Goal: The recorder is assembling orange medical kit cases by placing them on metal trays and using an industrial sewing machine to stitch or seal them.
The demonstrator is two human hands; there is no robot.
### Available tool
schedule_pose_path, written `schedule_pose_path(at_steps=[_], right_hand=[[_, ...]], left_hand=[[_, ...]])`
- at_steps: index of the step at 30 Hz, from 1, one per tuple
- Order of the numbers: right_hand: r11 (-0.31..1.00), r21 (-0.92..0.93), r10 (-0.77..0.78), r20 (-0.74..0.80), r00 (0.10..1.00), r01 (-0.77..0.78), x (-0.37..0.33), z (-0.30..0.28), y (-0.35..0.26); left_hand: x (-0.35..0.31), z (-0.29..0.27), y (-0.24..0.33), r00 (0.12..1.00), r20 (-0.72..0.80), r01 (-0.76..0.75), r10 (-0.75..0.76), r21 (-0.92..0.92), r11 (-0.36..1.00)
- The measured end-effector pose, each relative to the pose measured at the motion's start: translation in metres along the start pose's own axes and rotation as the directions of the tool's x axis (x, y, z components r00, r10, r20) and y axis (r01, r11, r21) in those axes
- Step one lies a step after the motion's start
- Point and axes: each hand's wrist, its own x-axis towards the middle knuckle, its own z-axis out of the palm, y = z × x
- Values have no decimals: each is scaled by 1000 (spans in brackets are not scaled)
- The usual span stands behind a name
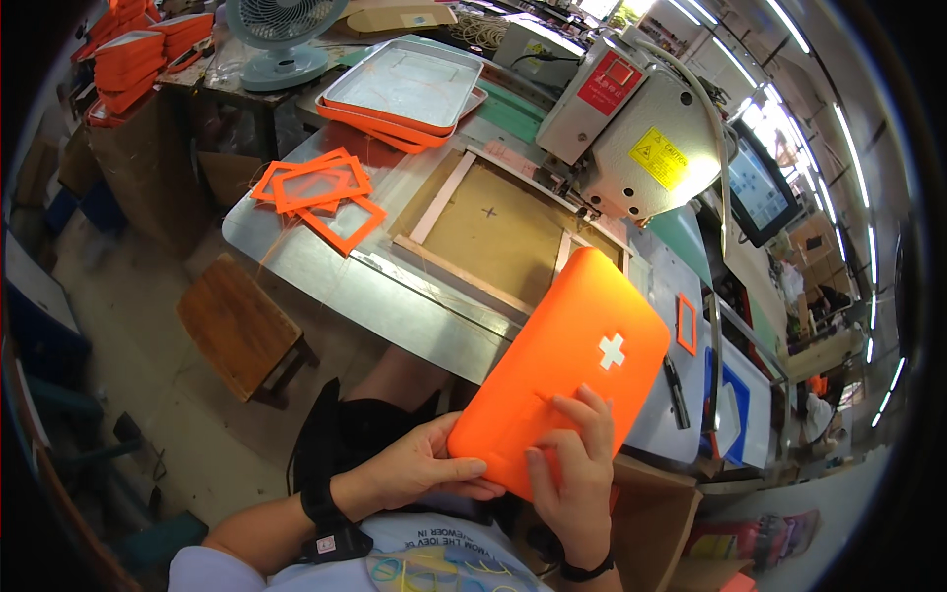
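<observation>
An orange molded case half [592, 326] with a white cross on its face is held up, tilted, before the sewing machine table. My left hand [429, 459] grips its lower left edge, thumb on the face and fingers underneath. Over the lower right part of that face, my right hand [577, 464] rests with its fingers apart and slightly bent, fingertips close to a small raised mark below the cross. Beyond the case, a clamp frame with a tan plate [488, 222] lies under the head of the sewing machine [651, 148], its near right corner hidden by the case.
Orange window frames [326, 192] lie heaped on the table's left, near stacked orange shells [404, 89]. A fan [286, 39] stands behind. At right are a small orange frame [687, 324], a black slim tool [677, 393] and a screen [764, 183]. A wooden stool [237, 326] stands left.
</observation>
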Motion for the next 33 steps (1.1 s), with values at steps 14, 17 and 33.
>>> schedule_pose_path(at_steps=[14,17,33], right_hand=[[997,-12,-75,133,988,77,-14,-2,-4],[997,20,-80,170,982,77,-16,-8,-4],[997,-7,-81,127,989,83,-22,-3,-7]], left_hand=[[1,-1,-3,1000,-7,-16,16,-5,1000],[1,-1,-2,1000,-10,9,-9,-10,1000],[3,-3,-6,999,-32,0,0,11,1000]])
